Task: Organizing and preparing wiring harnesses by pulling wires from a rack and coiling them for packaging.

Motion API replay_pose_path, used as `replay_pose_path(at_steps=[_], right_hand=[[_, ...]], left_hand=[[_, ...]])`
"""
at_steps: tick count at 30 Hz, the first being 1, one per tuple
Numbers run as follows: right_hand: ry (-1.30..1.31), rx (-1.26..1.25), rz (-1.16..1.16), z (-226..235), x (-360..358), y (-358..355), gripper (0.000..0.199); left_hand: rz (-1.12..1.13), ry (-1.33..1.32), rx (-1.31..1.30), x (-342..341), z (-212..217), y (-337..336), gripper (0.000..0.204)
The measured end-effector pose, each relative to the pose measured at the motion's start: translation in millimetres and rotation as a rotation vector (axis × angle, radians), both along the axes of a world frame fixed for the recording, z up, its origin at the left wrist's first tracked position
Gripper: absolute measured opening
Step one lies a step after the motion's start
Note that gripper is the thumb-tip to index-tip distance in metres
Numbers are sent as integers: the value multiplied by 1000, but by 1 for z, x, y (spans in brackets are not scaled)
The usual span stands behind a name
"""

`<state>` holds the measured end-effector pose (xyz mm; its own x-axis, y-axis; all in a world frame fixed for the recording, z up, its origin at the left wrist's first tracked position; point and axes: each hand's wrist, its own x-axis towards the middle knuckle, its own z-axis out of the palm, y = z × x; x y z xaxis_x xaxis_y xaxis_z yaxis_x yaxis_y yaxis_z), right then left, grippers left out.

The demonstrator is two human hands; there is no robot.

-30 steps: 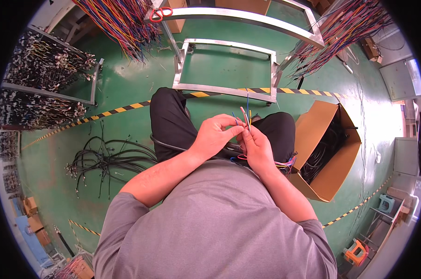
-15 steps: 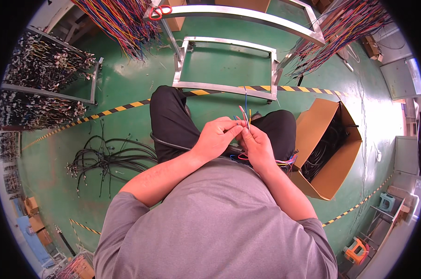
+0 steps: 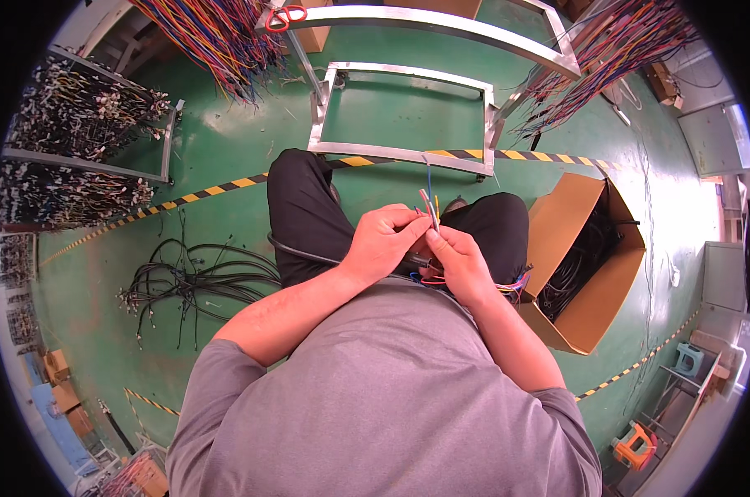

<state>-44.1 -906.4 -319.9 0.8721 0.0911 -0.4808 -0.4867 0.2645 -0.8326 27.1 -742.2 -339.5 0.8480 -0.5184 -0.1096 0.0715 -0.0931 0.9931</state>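
Above my lap, my left hand (image 3: 385,242) and my right hand (image 3: 463,263) meet, both with fingers pinched on a small bunch of thin wires (image 3: 431,204). Blue, red, white and yellow ends stick up past the fingertips, the blue one reaching highest. A thick black cable (image 3: 302,257) runs from beside my left leg across my lap and under my hands. More coloured wires (image 3: 514,287) fan out beside my right wrist, over the thigh. My fingers hide the lower part of the held wires.
On the green floor at left lies a heap of black cables (image 3: 191,280). An open cardboard box (image 3: 600,319) with coiled black cables stands at right. Ahead is a metal frame (image 3: 404,155) with red-handled scissors (image 3: 286,18) on its upper bar. Wire bundles (image 3: 218,45) hang at both sides.
The held wire ends have shifted slightly left and are tilted more that way. My fingers have moved a little on them; both hands keep nearly the same place.
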Motion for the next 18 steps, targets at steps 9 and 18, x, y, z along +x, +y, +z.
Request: replay_pose_path(at_steps=[9, 18], right_hand=[[20, -60, 133, -5, -3, -10, 32], [52, -69, 200, -6, -2, -11, 34]], left_hand=[[54, 189, -162, -2, -4, 1, 24], [38, 295, -190, -2, 3, 3, 24]])
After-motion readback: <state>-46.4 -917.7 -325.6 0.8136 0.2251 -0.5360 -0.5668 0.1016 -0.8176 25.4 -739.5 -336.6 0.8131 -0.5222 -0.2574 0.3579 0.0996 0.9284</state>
